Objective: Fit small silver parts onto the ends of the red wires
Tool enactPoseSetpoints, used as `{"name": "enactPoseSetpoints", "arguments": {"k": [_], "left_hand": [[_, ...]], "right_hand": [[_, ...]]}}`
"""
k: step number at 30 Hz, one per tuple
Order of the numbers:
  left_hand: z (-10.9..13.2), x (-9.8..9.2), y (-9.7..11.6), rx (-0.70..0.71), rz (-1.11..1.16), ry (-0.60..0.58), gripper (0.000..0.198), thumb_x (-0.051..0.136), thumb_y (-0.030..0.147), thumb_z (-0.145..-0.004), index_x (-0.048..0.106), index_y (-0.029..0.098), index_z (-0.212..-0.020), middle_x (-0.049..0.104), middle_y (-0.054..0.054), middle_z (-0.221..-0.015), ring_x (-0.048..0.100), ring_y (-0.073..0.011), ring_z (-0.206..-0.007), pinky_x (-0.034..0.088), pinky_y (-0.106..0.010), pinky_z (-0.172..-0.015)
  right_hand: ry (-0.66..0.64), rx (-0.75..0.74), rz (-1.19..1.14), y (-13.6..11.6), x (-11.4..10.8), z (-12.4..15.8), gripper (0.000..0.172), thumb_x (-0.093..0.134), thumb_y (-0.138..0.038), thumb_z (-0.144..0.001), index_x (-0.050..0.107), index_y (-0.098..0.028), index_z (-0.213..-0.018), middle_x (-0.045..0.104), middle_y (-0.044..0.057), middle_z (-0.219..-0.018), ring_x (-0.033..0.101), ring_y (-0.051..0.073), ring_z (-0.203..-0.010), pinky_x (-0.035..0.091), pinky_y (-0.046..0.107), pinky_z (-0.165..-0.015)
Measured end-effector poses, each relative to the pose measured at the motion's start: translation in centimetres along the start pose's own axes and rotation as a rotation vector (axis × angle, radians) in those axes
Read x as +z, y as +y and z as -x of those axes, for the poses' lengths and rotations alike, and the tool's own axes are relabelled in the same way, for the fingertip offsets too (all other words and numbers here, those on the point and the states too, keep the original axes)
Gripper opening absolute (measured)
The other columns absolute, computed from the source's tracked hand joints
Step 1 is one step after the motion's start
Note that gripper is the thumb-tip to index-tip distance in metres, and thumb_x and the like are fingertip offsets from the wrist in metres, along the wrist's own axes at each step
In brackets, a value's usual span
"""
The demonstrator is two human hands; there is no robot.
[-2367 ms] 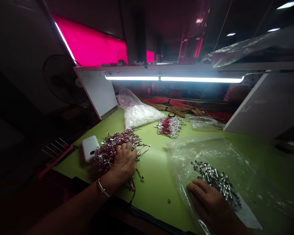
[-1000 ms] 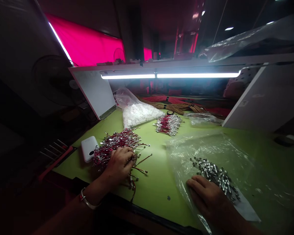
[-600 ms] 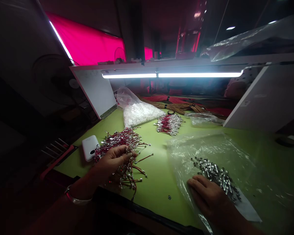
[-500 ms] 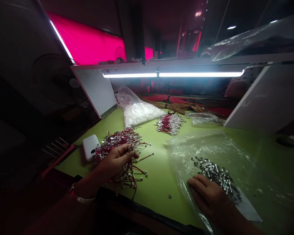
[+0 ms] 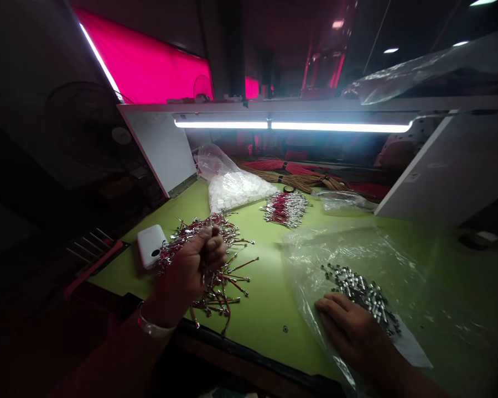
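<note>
Left hand (image 5: 188,271) clenched on red wires (image 5: 218,293); right hand (image 5: 346,331) lies open on plastic bag (image 5: 357,249), seemingly steadying it beside metal terminals (image 5: 363,296).

Left hand (image 5: 188,271), right hand (image 5: 348,331) bare; silver bangle (image 5: 151,327) on left wrist.

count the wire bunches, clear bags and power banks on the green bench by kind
red wire bunches with silver terminals: 2
clear plastic bags: 3
white power bank: 1
total: 6
</note>
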State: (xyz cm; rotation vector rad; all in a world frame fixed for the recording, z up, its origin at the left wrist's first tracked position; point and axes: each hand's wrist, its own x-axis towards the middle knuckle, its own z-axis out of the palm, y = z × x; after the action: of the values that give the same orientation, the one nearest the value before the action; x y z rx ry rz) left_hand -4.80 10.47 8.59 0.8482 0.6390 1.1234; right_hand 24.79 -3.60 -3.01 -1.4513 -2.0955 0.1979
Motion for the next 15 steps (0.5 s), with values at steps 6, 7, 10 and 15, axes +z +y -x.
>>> {"name": "enactPoseSetpoints", "arguments": {"k": [6, 7, 10, 15], "left_hand": [[1.1, 0.7, -2.4, -0.145, 0.226, 0.006, 0.012, 0.068, 0.018, -0.086, 0.057, 0.013, -0.085, 0.039, 0.009, -0.058, 0.032, -0.0031, -0.042, 0.026, -0.013, -0.034], [1.0, 0.7, -2.5, -0.145, 0.267, 0.013, 0.012, 0.067, 0.016, -0.087, 0.056, 0.014, -0.085, 0.039, 0.009, -0.058, 0.033, -0.0029, -0.042, 0.026, -0.013, -0.035], [0.8, 0.8, -2.4, -0.158, 0.378, 0.017, 0.012, 0.063, 0.011, -0.089, 0.054, 0.014, -0.083, 0.038, 0.010, -0.059, 0.036, -0.0025, -0.043, 0.027, -0.013, -0.035], [1.3, 2.1, -2.7, -0.233, 0.520, -0.012, 0.012, 0.050, 0.011, -0.097, 0.054, 0.013, -0.086, 0.036, 0.009, -0.060, 0.038, -0.0026, -0.042, 0.027, -0.014, -0.034]], "right_hand": [[-0.053, 0.044, -0.066, -0.4, -0.8, -0.3, 0.020, 0.045, -0.020, -0.098, 0.064, -0.022, -0.107, 0.067, 0.009, -0.102, 0.068, 0.021, -0.086, 0.056, 0.032, -0.076], [-0.068, 0.059, -0.090, -0.5, -1.0, -0.4, 0.020, 0.046, -0.020, -0.098, 0.064, -0.022, -0.107, 0.068, 0.008, -0.101, 0.068, 0.020, -0.087, 0.056, 0.032, -0.076], [-0.114, 0.136, -0.169, -0.8, -2.4, -1.0, 0.019, 0.049, -0.020, -0.096, 0.064, -0.023, -0.107, 0.069, 0.006, -0.100, 0.068, 0.020, -0.087, 0.056, 0.031, -0.077], [-0.224, 0.318, -0.366, -2.2, -5.8, -2.7, 0.019, 0.057, -0.025, -0.092, 0.066, -0.022, -0.109, 0.070, 0.005, -0.101, 0.067, 0.018, -0.081, 0.055, 0.029, -0.067]]}}
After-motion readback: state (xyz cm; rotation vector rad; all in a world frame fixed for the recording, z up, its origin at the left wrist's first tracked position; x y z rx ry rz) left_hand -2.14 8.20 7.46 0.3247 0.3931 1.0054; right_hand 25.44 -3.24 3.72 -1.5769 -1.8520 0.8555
